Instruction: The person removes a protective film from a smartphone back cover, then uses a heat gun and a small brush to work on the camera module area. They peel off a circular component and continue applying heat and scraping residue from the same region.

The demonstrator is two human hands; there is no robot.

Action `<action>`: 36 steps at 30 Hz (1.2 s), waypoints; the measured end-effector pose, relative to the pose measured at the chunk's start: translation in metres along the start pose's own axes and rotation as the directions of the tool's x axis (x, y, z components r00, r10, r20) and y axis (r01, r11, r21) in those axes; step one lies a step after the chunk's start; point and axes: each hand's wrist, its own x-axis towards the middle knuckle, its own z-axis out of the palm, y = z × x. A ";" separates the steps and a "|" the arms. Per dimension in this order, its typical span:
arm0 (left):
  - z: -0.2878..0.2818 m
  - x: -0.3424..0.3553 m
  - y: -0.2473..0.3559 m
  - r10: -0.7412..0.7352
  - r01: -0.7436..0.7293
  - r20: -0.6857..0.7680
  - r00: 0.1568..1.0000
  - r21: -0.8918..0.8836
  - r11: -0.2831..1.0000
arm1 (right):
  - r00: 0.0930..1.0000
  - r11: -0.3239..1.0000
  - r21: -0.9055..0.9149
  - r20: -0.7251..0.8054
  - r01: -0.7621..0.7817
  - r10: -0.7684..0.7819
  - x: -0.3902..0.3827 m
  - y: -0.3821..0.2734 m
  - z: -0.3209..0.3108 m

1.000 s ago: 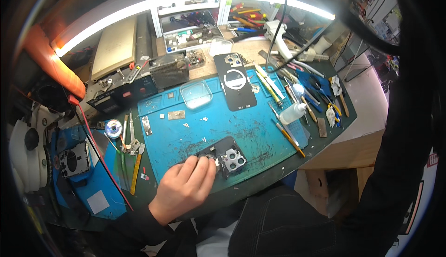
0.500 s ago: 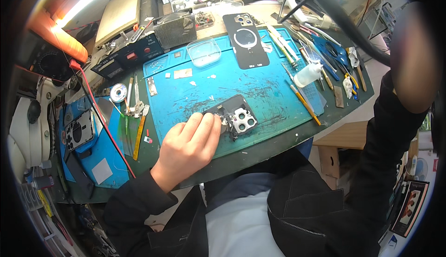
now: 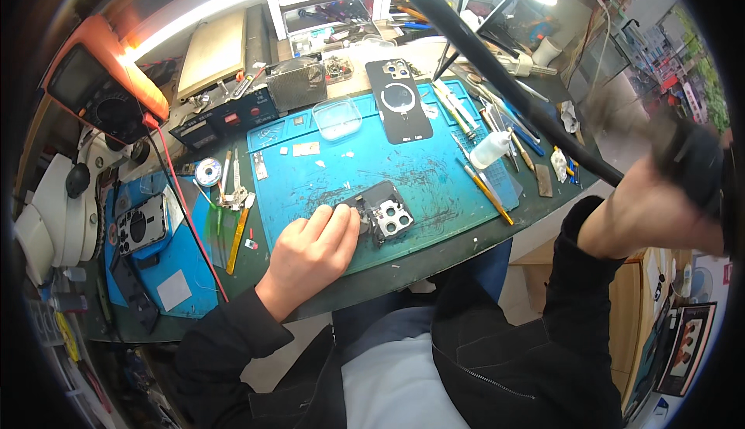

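Note:
My left hand [image 3: 306, 257] is closed on the edge of an opened black phone [image 3: 382, 194] that lies near the front of the blue work mat. The phone's bare silver camera frame [image 3: 393, 218], with several round lens holes, shows to the right of my fingertips; dark flex parts hang beside it. What the fingertips cover is hidden. Out at the far right, away from the bench, my right hand [image 3: 648, 216] is wrapped round a dark thing [image 3: 687, 157] too blurred to name.
A black phone back panel [image 3: 403, 115] and a clear plastic box [image 3: 337, 121] lie on the far mat [image 3: 341, 169]. To their right are a squeeze bottle [image 3: 490, 150], a brush [image 3: 487, 190] and several tools. An orange multimeter [image 3: 109, 84] stands left. A black arm [image 3: 497, 72] crosses overhead.
My right hand has come down from the upper right and now grips a dark thing. The view has shifted slightly; my left hand keeps its hold on the phone.

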 end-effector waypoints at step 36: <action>-0.002 0.013 -0.001 0.012 -0.013 0.042 0.999 0.011 1.000 | 0.894 0.918 0.180 0.353 -0.354 0.275 -0.174 0.095 0.042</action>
